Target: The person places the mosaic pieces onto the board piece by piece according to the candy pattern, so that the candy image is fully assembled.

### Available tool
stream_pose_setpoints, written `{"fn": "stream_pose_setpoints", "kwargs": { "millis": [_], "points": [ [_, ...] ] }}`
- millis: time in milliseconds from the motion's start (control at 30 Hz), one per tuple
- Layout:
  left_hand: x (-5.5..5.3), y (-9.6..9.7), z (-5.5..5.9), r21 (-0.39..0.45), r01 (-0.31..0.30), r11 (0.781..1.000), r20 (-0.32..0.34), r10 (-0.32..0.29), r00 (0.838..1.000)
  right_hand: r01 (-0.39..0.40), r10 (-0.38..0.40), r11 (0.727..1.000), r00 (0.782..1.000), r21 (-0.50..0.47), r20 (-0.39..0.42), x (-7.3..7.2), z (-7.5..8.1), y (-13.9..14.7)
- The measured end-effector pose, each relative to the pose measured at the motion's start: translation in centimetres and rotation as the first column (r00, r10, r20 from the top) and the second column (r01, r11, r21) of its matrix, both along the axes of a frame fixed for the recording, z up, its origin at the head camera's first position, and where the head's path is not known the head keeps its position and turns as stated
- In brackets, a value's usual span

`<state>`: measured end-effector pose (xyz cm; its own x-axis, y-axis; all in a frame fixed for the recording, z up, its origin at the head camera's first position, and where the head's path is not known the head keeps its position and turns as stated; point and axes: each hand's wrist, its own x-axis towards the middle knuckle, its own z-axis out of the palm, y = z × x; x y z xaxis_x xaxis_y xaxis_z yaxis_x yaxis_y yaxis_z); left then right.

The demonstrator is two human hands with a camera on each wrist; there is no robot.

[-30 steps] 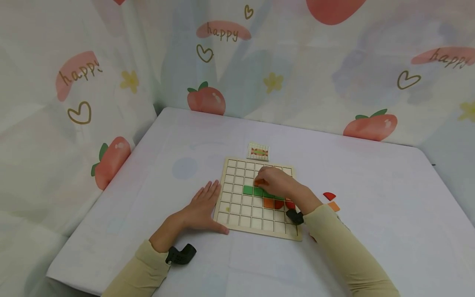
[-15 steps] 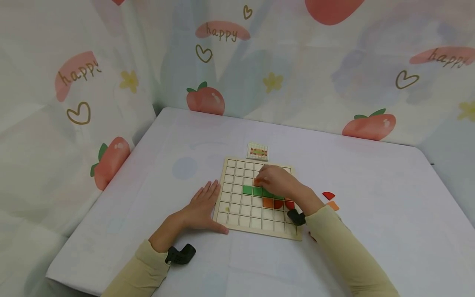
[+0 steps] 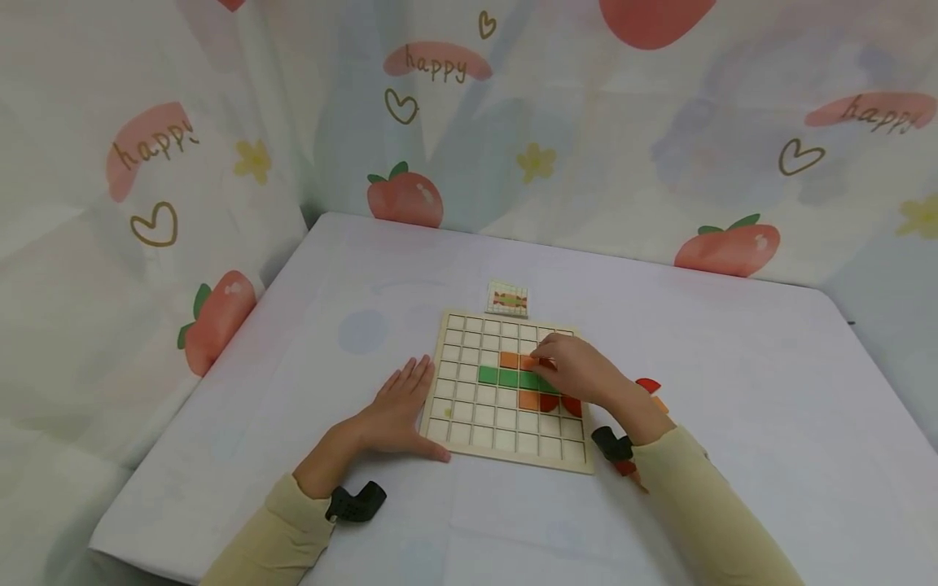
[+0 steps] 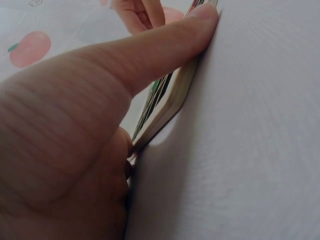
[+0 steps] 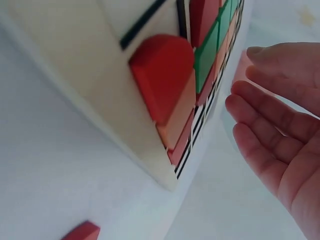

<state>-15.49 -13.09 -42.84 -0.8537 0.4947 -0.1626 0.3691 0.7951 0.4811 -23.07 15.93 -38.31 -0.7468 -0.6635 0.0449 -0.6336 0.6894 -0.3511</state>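
A wooden grid board [image 3: 463, 407] lies on the table. Across its middle runs a row of several green tiles [image 3: 487, 375], with orange tiles [image 3: 509, 360] behind it. In front of the row sit another orange tile [image 3: 529, 400] and red rounded pieces [image 3: 572, 406]. My left hand [image 3: 396, 415] lies flat with straight fingers against the board's left side, its thumb [image 4: 165, 45] along the near edge. Over the right part of the board hovers my right hand [image 3: 579, 370], fingers loosely bent. In the right wrist view nothing shows between its thumb and fingers [image 5: 260, 140].
A small pattern card [image 3: 508, 299] lies behind the board. Right of the board, a red quarter piece [image 3: 648, 385] and an orange tile [image 3: 660, 404] lie partly behind the right forearm. Nearer, another red piece [image 3: 625, 468] shows below the wrist camera [image 3: 611, 445].
My right hand has let go of an orange tile at the back of the green row and shifted right. Two orange tiles now show there. The left hand stays put.
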Motion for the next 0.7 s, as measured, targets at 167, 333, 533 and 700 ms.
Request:
{"fn": "stream_pose_setpoints", "kwargs": {
  "millis": [167,333,533,700],
  "points": [
    [0.0,0.2,0.0,0.006,-0.008,1.000,-0.003,0.008,1.000,0.044,-0.044,0.999,0.998,-0.006,0.044,0.4,0.6,0.8],
    [-0.1,0.3,-0.3,-0.002,-0.002,1.000,-0.007,0.002,1.000,0.091,-0.091,0.996,0.994,0.015,0.057,0.8,0.4,1.7],
    [0.0,0.2,0.0,-0.014,-0.008,1.000,0.000,0.008,1.000,0.156,-0.157,0.988,0.984,0.015,0.086,1.5,0.4,2.9],
    [0.1,0.2,0.3,-0.001,-0.010,1.000,0.000,0.010,1.000,0.213,-0.213,0.977,0.973,0.002,0.089,2.1,0.4,3.7]
  ]
}}
